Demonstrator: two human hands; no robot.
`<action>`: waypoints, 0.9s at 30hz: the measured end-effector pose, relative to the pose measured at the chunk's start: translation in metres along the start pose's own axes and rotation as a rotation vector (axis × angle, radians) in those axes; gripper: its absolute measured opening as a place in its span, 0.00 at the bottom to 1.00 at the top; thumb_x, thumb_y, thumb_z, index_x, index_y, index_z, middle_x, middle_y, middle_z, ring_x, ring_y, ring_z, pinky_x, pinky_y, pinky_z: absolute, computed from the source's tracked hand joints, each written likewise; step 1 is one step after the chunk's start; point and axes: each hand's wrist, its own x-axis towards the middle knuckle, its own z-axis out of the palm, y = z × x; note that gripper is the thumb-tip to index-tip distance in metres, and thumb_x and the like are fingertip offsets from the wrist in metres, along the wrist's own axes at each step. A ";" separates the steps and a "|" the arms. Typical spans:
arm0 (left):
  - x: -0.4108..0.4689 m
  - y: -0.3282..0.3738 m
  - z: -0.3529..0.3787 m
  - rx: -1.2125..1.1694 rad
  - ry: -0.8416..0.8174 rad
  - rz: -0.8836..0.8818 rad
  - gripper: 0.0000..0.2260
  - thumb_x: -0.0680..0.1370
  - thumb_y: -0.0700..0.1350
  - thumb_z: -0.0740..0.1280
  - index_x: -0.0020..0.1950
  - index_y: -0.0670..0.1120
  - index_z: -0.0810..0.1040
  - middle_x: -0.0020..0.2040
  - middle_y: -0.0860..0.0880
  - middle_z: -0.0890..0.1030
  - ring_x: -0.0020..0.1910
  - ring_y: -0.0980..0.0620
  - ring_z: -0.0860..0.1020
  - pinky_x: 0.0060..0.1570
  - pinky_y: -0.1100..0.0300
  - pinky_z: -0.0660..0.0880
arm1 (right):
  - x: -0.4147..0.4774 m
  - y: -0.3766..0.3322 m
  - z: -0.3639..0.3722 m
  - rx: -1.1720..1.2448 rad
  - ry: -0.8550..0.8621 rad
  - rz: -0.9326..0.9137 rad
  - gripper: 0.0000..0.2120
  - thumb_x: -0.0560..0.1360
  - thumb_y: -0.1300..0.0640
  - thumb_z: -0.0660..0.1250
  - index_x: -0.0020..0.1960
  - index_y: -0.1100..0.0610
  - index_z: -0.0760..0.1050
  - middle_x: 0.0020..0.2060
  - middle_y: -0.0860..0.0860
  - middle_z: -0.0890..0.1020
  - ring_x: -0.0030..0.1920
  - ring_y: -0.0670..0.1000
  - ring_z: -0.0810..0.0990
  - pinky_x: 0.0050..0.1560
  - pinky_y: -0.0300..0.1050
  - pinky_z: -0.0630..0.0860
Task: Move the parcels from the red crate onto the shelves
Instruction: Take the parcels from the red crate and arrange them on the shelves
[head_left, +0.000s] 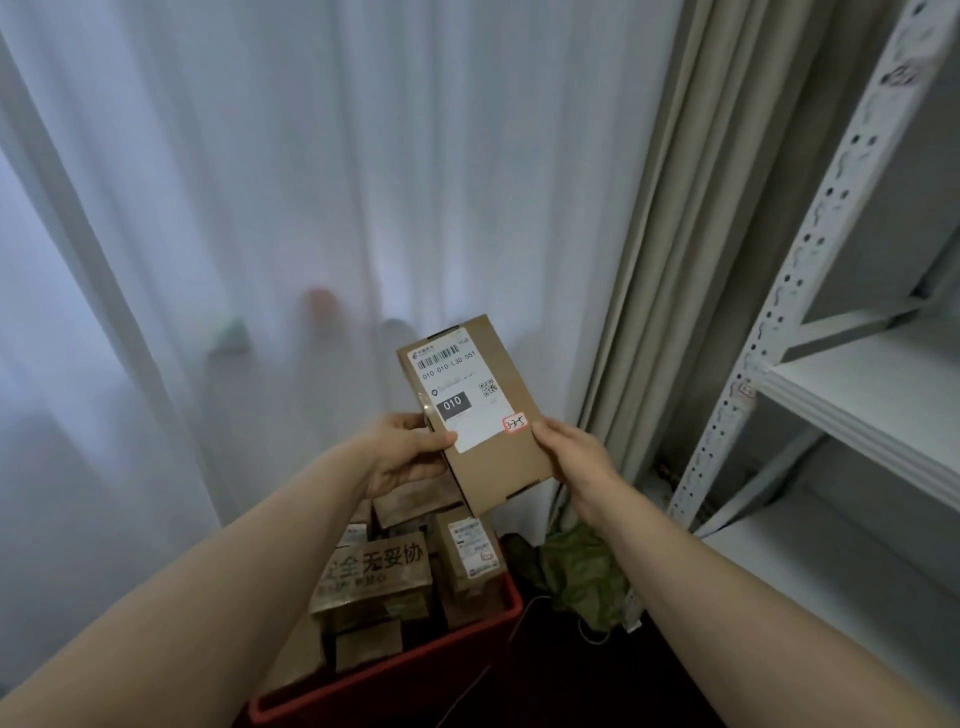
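Parcel check: you hold a flat cardboard parcel (475, 415) up in front of you, above the red crate (415, 670) and clear of it; the long side runs up and away, tilted a bit left. Your left hand (402, 452) grips the lower left edge, thumb on the front face and fingers behind; your right hand (571, 462) grips the lower right edge, thumb tip just beside the small handwritten sticker (515, 423). Both hands are clamped on the same parcel; neither thumb covers the shipping label (457, 395), so the barcode, the "010" block and the sticker all face you. My read is that you hold it this way to read the code before picking a slot.

The crate sits low at your feet with more parcels in it: a brown paper parcel with big printed characters (379, 571), a small labelled box (470, 551) standing beside it, others underneath that are hard to make out; so the task looks far from finished.

The white shelves (883, 400) stand to your right, well apart from the parcel; the perforated upright (769, 332) carries small tags, too blurred to read. The visible shelf boards show no parcels.

Next move, as a guess: match the sticker to a tag, swing right, slide the parcel in flat; one hand should be enough for something this thin.
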 end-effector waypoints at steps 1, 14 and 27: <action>-0.001 0.001 0.001 0.006 -0.014 0.003 0.13 0.75 0.33 0.67 0.59 0.39 0.74 0.51 0.43 0.82 0.50 0.47 0.81 0.47 0.56 0.80 | -0.003 0.001 -0.002 0.004 0.000 -0.005 0.16 0.76 0.56 0.68 0.63 0.59 0.76 0.52 0.51 0.82 0.52 0.48 0.79 0.57 0.43 0.76; -0.006 0.006 0.005 0.204 -0.190 0.013 0.21 0.72 0.32 0.70 0.63 0.42 0.73 0.47 0.45 0.85 0.47 0.49 0.83 0.48 0.55 0.81 | -0.027 0.004 -0.023 -0.025 0.186 -0.063 0.24 0.74 0.49 0.69 0.66 0.57 0.73 0.58 0.53 0.80 0.54 0.49 0.79 0.46 0.40 0.73; 0.006 -0.029 0.073 0.605 -0.563 -0.036 0.22 0.70 0.29 0.71 0.62 0.39 0.73 0.42 0.48 0.85 0.42 0.51 0.83 0.45 0.57 0.81 | -0.091 0.011 -0.100 0.006 0.324 -0.112 0.27 0.67 0.60 0.77 0.64 0.52 0.75 0.56 0.56 0.79 0.54 0.55 0.80 0.59 0.54 0.77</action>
